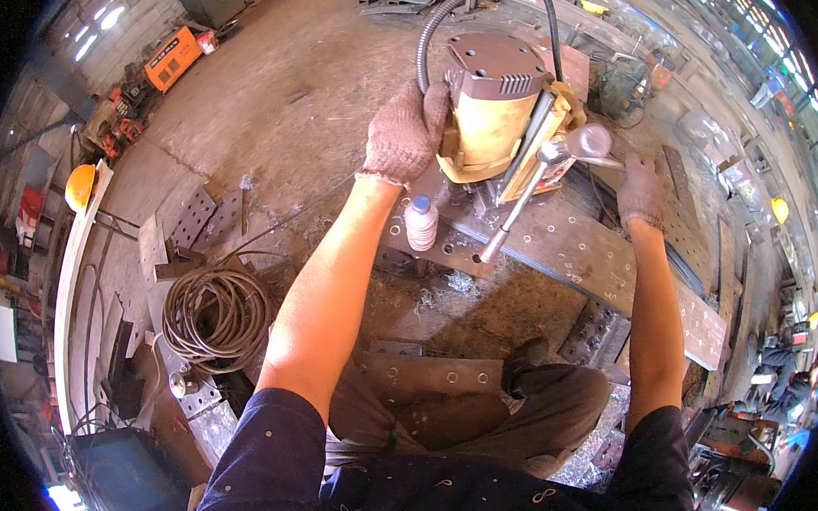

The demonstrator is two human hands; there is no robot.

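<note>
A magnetic drill point(490, 131) with a brown motor cap and yellow body stands on a long drilled steel plate point(580, 246). My left hand point(401, 137), in a brown knit glove, grips the left side of its housing by the black corrugated conduit point(425, 37); some fingertips are hidden. On the other side my right hand point(641, 191), gloved too, is closed round the end of one arm of the drill's metal feed handle point(552, 151). Another arm of that handle points down toward me. A plastic bottle with a blue cap point(421, 222) stands left of the drill.
Coiled dark cable point(216, 316) lies to the left, near perforated steel pieces point(205, 218). Metal shavings point(461, 282) are scattered by the plate. A yellow hard hat point(80, 188) rests on a pale beam point(68, 320); an orange machine point(173, 60) stands far left. People work at far right.
</note>
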